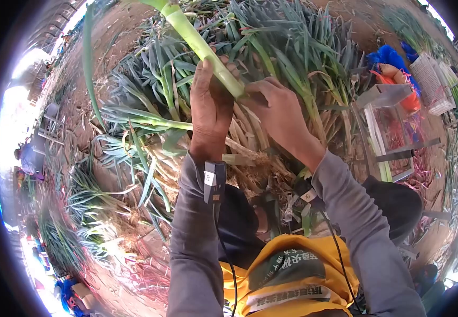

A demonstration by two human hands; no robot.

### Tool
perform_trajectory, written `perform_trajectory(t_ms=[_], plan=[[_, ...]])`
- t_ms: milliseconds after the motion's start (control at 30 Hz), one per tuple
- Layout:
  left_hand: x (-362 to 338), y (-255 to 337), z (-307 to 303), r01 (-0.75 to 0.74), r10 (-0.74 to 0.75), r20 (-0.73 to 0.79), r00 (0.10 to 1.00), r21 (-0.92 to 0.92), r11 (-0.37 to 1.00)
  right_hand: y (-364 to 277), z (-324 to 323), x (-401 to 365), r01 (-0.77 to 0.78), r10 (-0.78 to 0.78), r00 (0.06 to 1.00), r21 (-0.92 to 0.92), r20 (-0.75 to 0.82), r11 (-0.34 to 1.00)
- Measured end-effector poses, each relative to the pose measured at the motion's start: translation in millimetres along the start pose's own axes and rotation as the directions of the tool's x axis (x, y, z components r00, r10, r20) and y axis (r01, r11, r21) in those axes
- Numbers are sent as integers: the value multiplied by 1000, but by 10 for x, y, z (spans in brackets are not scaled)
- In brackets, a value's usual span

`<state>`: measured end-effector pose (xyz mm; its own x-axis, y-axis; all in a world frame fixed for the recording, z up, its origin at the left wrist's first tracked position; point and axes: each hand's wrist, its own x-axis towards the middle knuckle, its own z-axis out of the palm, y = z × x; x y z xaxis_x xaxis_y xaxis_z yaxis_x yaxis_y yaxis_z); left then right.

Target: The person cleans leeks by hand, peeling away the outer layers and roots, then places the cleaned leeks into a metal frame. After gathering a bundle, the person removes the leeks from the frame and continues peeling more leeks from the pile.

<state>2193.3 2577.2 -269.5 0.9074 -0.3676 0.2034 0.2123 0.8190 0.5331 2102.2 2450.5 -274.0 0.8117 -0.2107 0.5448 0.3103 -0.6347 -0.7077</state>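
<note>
A thick, pale green onion slants from the top of the view down to my hands. My left hand is closed around its lower stalk, with the thumb lying along the near side. At the low end of the same stalk, the fingers of my right hand are pinched together against it. Exactly what part they grip is partly hidden behind the fingers. Below and behind both hands lies a big heap of green onions, with dark green leaves and pale, dirty roots toward me.
To the right stands a metal-framed rack with red strands around it. Beyond it are a white crate, a blue bundle and an orange-red bag. More green onions lie on the dirt floor at left. Cables run along both sleeves.
</note>
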Motion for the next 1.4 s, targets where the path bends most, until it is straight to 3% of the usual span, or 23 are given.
perform_trajectory(t_ms=[100, 167, 200, 267, 300, 367, 467, 500, 533, 567, 700, 733, 767, 833, 900, 933, 1000, 1067, 1133, 1233, 1300, 1333, 1400], plan=[[-32, -2, 19, 3, -4, 37, 999, 21, 1000, 12, -94, 41, -39, 38, 995, 13, 98, 999], [-39, -11, 32, 6, -9, 41, 999, 56, 998, -4, -179, 46, -278, 245, 942, 125, 230, 952], [-33, -11, 41, 4, -8, 44, 999, 92, 996, 6, -192, 23, -280, 248, 942, 124, 226, 952], [-43, 3, 47, -3, 3, 1, 1000, 116, 993, 5, -195, -78, 6, -16, 988, 63, 153, 998], [-50, 15, 47, -12, 18, -41, 999, 140, 990, -7, -214, -145, 0, -10, 988, 65, 154, 998], [16, 30, -37, -30, 35, -39, 999, 126, 992, -27, -287, -293, 239, -211, 917, -42, 338, 970], [82, 153, -180, -18, 21, -19, 1000, 133, 991, -1, -391, -483, 285, -324, 896, 166, 303, 944], [130, 212, -221, -50, 51, -7, 999, 122, 991, -35, -493, -542, 279, -321, 896, 174, 308, 945], [167, 264, -266, -88, 88, 6, 996, 112, 990, -97, -659, -607, -73, -65, 895, 291, 440, 954], [163, 319, -261, -107, 105, 27, 994, 109, 988, -114, -790, -700, -425, 160, 789, 338, 594, 839], [240, 473, -411, -102, 96, 42, 994, 156, 983, 177, -998, -1212, -567, 290, 621, 163, 728, 808], [250, 504, -465, -93, 90, 31, 996, 159, 983, 283, -1015, -1334, -548, 359, 528, -14, 770, 836], [264, 527, -501, -67, 62, 41, 997, 123, 990, 423, -1030, -1488, -505, 437, 436, -188, 787, 842], [242, 519, -508, -50, 49, 38, 998, 23, 999, 1108, -881, -2185, -52, 310, 430, -320, 848, 946], [287, 568, -607, -71, 71, -18, 997, -10, 997, 1602, -830, -2905, 175, 507, 14, -502, 862, 847], [308, 621, -673, -65, 62, -61, 996, -38, 997, 1541, -840, -2950, 169, 513, 15, -508, 858, 845], [348, 731, -764, 12, -6, 45, 999, -133, 991, 1361, -751, -2792, 88, 375, 171, -393, 911, 916], [310, 728, -721, -43, 46, 39, 998, -72, 996, 752, -642, -2110, 2, 128, 741, -193, 659, 981], [340, 744, -746, -14, 16, 50, 999, -35, 999, 420, -605, -1501, -11, 53, 924, -112, 378, 994], [343, 709, -743, 38, -25, 109, 994, -110, 993, 409, -458, -1035, 7, -17, 977, 48, 213, 999], [336, 708, -722, 51, -13, 199, 980, -187, 981, 511, -348, -945, 74, -136, 906, 165, 402, 983], [328, 726, -727, 47, -12, 193, 981, -180, 982, 520, -347, -968, 72, -138, 904, 174, 404, 982], [301, 770, -728, 46, -12, 245, 970, -134, 990, 477, -464, -963, -102, -7, 832, 165, 555, 981]])
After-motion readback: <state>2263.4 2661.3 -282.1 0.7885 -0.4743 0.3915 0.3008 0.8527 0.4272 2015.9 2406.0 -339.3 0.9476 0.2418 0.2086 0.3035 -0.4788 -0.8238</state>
